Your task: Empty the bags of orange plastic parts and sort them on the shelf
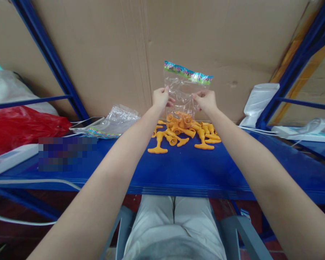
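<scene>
While creased in places, plain brown right across the back: cardboard [97,43]. Below, in glossy blue: the counter [184,169], stretching from side to side. At far left, crumpled and shiny: a red bag [29,126]. Mid-counter, near the cardboard: a loose orange heap [178,124]. Directly above, held upright: a clear bag [181,94], thin, wrinkled, glossy, with its lower end at the heap; orange showing there, inside or behind impossible to tell. To the left, slumped on the counter: a pile [119,119] of clear bags, colourful along the near edge. Across the held bag's top, sloping down rightward: a header [188,72], blue above, green below, dotted with small pink shapes. At the left edge, gripping in a pinch: the left hand [161,96]. At the right edge, pinching likewise: the right hand [206,99]. Smallest: single pieces [159,140], smooth and T-shaped, some with a hollow round socket [173,141].
</scene>
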